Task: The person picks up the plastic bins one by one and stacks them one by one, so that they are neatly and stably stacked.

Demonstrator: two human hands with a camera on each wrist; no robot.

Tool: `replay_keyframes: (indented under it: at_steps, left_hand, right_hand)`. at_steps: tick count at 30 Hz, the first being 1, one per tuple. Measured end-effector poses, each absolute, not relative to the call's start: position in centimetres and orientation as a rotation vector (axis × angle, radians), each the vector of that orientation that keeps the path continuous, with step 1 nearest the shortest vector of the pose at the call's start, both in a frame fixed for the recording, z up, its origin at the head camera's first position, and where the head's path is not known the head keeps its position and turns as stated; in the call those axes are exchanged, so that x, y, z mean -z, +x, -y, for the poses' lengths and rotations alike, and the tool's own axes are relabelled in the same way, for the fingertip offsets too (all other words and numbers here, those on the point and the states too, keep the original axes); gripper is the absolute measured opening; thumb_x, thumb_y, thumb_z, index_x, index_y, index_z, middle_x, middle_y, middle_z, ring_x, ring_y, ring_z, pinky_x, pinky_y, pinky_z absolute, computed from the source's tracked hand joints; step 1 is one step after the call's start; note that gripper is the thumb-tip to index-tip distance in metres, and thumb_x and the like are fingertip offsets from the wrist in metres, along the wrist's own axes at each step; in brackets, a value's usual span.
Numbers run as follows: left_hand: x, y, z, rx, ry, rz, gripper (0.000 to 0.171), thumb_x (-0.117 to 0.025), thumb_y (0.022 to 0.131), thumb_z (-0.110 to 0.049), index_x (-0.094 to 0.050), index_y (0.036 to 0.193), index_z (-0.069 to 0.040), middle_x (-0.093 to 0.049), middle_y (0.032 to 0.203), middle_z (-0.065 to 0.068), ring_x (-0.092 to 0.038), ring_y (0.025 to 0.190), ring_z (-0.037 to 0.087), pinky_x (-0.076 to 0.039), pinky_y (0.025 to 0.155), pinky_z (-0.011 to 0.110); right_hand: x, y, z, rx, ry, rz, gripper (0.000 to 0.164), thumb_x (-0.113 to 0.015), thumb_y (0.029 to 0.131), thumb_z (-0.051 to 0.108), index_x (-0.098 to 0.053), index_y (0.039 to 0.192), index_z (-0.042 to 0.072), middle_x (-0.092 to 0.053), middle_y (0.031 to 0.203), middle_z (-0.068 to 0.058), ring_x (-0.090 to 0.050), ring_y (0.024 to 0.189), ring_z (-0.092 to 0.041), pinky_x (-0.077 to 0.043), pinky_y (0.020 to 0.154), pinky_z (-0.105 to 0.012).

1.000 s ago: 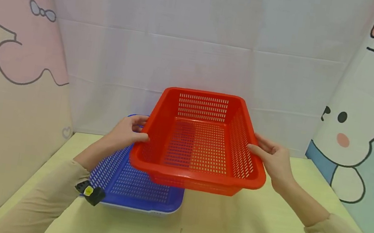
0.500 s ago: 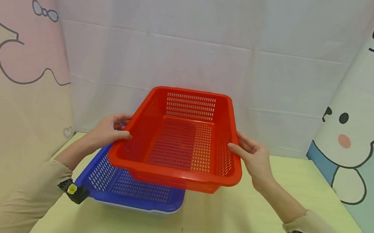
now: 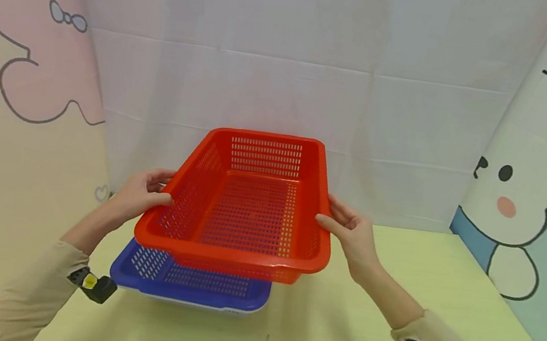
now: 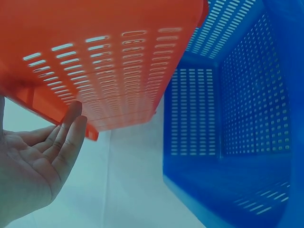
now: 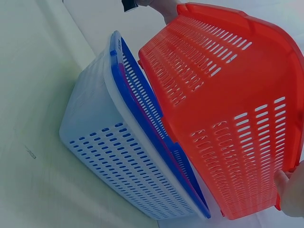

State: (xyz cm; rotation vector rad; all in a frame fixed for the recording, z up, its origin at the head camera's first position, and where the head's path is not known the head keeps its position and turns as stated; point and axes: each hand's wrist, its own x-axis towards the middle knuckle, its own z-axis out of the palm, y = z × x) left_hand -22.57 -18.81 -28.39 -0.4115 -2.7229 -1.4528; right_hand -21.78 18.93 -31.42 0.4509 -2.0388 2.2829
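Both hands hold a red perforated plastic basket (image 3: 234, 256) up in the air by its two side rims. My left hand (image 3: 136, 196) grips the left rim, thumb on top and fingers beneath. On the opposite rim, my right hand (image 3: 356, 239) holds with its thumb over the edge. Directly below stands a blue perforated basket (image 3: 191, 294), nested in a white basket (image 5: 102, 137) on the table. The red basket covers much of the blue one in the head view. In the right wrist view, the red basket's underside hangs close over the blue rim; contact is hard to tell.
The pale yellow table (image 3: 410, 285) extends to the right of the baskets. A white curtain (image 3: 285, 90) hangs behind, and printed side panels with a rabbit (image 3: 517, 207) and a pink figure (image 3: 46, 60) flank the table.
Both hands have carried the red basket leftward, from partly beside the blue basket to above it, and slightly lower. The blue and white baskets have stayed in place.
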Motion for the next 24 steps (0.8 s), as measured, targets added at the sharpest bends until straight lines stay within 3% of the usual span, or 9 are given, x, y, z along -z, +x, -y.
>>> replay_keyframes:
  at_steps: [7,17,24]
  left_hand:
    - [28.6,-22.7,20.3,1.421,-0.379,2.706,0.058,-0.053,0.079,-0.005,-0.035,0.133,0.008,-0.048,0.121,0.029,-0.057,0.089,0.015,-0.053,0.071,0.025]
    - [28.8,-22.0,22.2,1.412,-0.332,2.683,0.059,-0.052,0.08,-0.004,-0.033,0.134,0.009,-0.048,0.12,0.032,-0.057,0.082,0.001,-0.054,0.067,0.026]
    - [28.9,-21.4,23.0,1.397,-0.35,2.677,0.057,-0.051,0.08,-0.002,-0.034,0.133,0.009,-0.048,0.117,0.033,-0.058,0.078,0.0,-0.054,0.065,0.025]
  right_hand:
    - [31.8,-22.0,-17.3,-2.336,0.511,1.991,0.056,-0.059,0.085,0.002,-0.038,0.136,0.0,-0.045,0.134,-0.017,-0.046,0.12,-0.025,-0.046,0.087,-0.025]
    - [32.7,-21.9,-15.4,-2.357,0.642,1.955,0.06,-0.059,0.083,-0.002,-0.034,0.137,-0.001,-0.04,0.137,-0.017,-0.042,0.123,-0.025,-0.044,0.089,-0.027]
    - [33.4,-21.8,-14.8,-2.351,0.703,1.968,0.063,-0.063,0.082,0.002,-0.034,0.138,0.0,-0.041,0.137,-0.016,-0.042,0.124,-0.028,-0.043,0.09,-0.03]
